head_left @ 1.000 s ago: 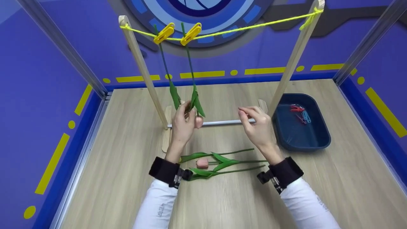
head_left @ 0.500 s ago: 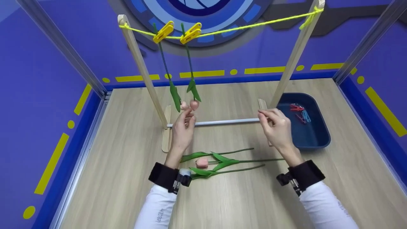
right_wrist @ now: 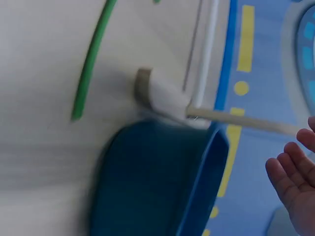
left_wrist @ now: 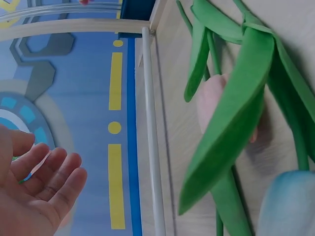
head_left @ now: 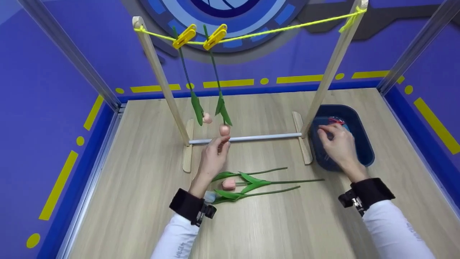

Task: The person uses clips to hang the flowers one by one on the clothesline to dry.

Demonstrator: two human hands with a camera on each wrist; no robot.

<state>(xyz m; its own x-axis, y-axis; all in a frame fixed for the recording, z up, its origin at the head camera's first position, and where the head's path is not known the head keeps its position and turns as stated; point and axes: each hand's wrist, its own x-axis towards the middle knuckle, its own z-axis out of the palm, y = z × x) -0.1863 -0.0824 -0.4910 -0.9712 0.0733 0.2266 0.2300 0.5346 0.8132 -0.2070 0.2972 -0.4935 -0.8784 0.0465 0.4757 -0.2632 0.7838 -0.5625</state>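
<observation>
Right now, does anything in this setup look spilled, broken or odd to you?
Nothing looks spilled or broken. The one sight that might seem odd: two tulips hang upside down, stems clipped to the yellow cord by yellow clothespins.

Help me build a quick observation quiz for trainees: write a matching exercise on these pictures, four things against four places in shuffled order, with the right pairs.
Things
1. Yellow clothespins
2. Right hand
3. White rod
4. Left hand

Places, as the head view shows them
A. Running low between the two wooden posts
B. Next to a hanging pink tulip bloom
C. Clipped on the yellow string
D. Over the dark blue bin

Right pairs: 1-C, 2-D, 3-A, 4-B
</observation>
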